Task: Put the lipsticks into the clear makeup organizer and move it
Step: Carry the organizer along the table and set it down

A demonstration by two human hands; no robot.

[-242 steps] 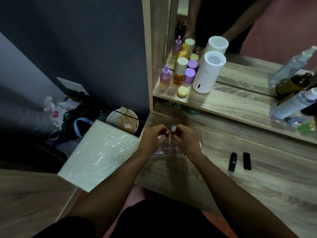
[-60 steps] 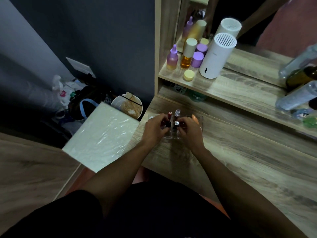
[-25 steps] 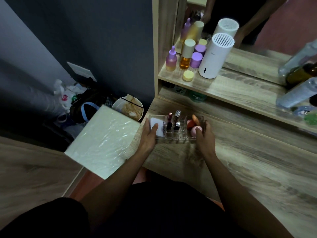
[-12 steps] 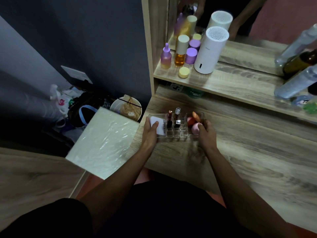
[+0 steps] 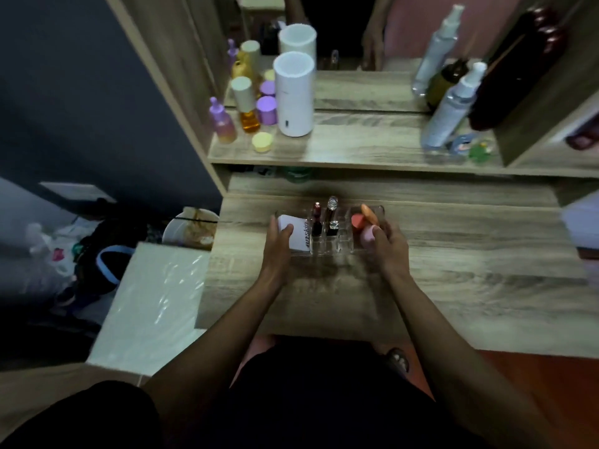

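both hands (image 5: pixel 278 246) (image 5: pixel 387 246) clasp organizer (image 5: pixel 329 244) ends | desk (image 5: pixel 470 270) right bare

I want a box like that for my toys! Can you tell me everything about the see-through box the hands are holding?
The clear makeup organizer looks like transparent plastic, split into small compartments. It sits level on the wooden table. The left hand grips its left end, the right hand its right end. Inside: a white box on the left, lipsticks upright in the middle, pink and orange sponges on the right.
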